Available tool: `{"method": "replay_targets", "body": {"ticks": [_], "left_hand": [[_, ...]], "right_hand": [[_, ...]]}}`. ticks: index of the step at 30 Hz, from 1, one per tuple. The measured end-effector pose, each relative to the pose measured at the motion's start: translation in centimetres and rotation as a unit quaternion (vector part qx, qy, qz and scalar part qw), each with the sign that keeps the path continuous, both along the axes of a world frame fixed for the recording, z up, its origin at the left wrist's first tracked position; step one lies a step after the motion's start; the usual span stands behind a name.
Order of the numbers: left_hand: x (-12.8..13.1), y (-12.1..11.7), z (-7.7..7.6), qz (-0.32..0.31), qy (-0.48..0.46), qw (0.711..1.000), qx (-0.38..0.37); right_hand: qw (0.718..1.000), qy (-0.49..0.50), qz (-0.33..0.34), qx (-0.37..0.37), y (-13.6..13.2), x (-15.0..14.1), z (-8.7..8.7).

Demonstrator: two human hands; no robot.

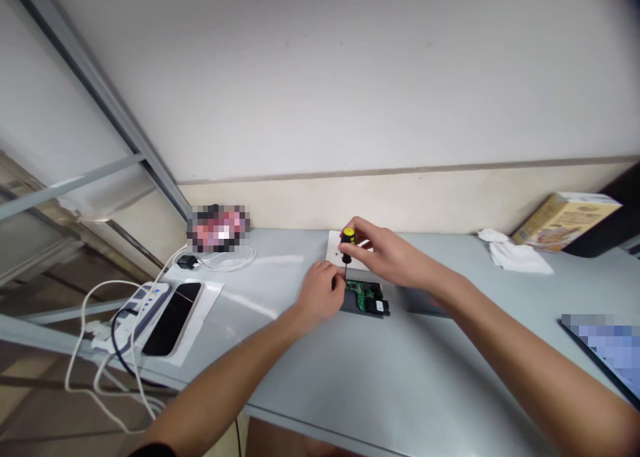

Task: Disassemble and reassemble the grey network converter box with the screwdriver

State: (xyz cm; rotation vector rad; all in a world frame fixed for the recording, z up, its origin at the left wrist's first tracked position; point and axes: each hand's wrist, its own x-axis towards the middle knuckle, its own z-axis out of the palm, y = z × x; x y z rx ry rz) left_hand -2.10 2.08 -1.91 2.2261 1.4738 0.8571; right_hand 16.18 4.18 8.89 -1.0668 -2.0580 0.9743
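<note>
My right hand [377,247] is closed on the handle of a small screwdriver [349,238] with a yellow top and black grip. The screwdriver stands nearly upright, its shaft pointing down at a green circuit board [358,297]. That board lies in a flat dark grey casing [353,307] with black parts on its right side. Curled fingers of my left hand [320,293] hold the casing's left end, close beside the shaft. The screwdriver's tip is hidden by these fingers. Behind the casing lies a white sheet [334,243] with tiny dark specks.
A dark grey panel [423,301] lies partly beneath my right forearm. On the left are a phone [173,318], a power strip [113,337] with looping cables, and a black charger [187,262]. Crumpled tissue [520,257], a yellow box [565,222] and a blurred-out screen [607,350] are right.
</note>
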Motion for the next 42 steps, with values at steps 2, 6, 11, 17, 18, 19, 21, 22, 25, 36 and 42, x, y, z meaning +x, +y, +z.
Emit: {"method": "replay_targets", "body": {"ticks": [2, 6, 11, 17, 18, 19, 21, 22, 25, 36, 42], "left_hand": [[0.0, -0.1, 0.1, 0.004, -0.002, 1.000, -0.002], [0.1, -0.1, 0.2, 0.003, -0.007, 1.000, -0.003], [0.1, 0.0, 0.0, -0.003, 0.004, 1.000, 0.009], [0.0, 0.0, 0.0, -0.009, -0.014, 1.000, 0.010], [0.0, 0.0, 0.0, -0.009, -0.015, 1.000, 0.010], [0.0, 0.0, 0.0, -0.009, -0.015, 1.000, 0.008], [0.0, 0.0, -0.1, -0.008, -0.014, 1.000, 0.005], [0.0, 0.0, -0.1, -0.007, -0.013, 1.000, 0.004], [0.0, 0.0, -0.2, -0.007, -0.013, 1.000, 0.004], [0.0, -0.1, 0.0, -0.005, -0.019, 1.000, 0.006], [-0.1, 0.0, -0.1, -0.004, -0.018, 1.000, 0.001]], "right_hand": [[0.999, 0.044, -0.024, 0.000, -0.4, -0.5, -0.6], [0.990, 0.132, -0.050, -0.014, -0.9, -1.5, -2.1], [0.970, 0.226, -0.060, -0.064, -0.7, -2.5, -3.6], [0.956, 0.277, -0.096, -0.030, -0.2, -3.0, -4.9], [0.952, 0.289, -0.091, -0.031, -0.1, -3.0, -5.2], [0.949, 0.303, -0.083, -0.035, 0.0, -3.0, -5.4], [0.939, 0.333, -0.063, -0.052, 0.2, -2.9, -5.7], [0.935, 0.345, -0.056, -0.062, 0.2, -2.9, -5.7], [0.926, 0.362, -0.062, -0.084, 0.2, -2.6, -5.3], [0.869, 0.464, -0.081, -0.150, -0.1, -2.0, -4.4], [0.882, 0.445, -0.075, -0.133, -0.1, -2.1, -4.6]]}}
